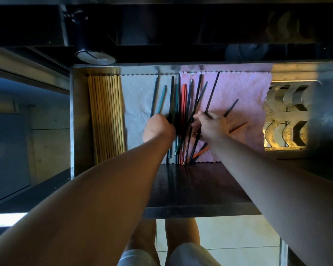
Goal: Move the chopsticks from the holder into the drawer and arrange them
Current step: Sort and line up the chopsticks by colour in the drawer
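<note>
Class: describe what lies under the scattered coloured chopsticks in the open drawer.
The coloured chopsticks lie on a white cloth and a pink cloth. The cloths cover the drawer floor; the left hand and right hand hide part of the pile.

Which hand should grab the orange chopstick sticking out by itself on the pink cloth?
The right hand. The stray orange chopstick lies on the pink cloth right beside it. The left hand is across the jumbled chopsticks, over the white cloth. Both hands grip sticks from that jumble.
</note>
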A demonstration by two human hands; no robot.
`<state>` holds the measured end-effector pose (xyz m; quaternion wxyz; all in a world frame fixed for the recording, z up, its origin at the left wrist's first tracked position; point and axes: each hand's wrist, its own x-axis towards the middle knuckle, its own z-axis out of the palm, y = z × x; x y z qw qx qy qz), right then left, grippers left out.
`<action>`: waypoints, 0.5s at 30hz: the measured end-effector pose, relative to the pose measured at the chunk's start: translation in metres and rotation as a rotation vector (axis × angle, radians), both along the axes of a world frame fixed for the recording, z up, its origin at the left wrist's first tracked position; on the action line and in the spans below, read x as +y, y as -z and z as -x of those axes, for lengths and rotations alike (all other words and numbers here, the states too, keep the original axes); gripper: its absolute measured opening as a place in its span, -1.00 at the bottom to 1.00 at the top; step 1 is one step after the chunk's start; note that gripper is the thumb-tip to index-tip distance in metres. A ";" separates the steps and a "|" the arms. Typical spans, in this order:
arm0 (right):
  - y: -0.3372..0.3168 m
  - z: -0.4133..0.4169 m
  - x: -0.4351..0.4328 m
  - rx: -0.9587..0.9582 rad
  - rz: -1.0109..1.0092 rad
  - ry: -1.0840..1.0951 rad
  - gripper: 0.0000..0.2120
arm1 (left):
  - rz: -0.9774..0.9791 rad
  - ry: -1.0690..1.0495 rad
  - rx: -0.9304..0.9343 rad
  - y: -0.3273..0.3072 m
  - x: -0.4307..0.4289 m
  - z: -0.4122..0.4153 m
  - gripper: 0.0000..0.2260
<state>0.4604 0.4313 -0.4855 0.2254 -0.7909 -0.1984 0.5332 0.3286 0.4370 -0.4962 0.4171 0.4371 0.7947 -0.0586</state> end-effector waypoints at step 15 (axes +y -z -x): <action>-0.007 -0.022 0.005 -0.137 -0.036 0.059 -0.66 | -0.155 -0.227 -0.197 -0.005 -0.004 -0.018 -0.92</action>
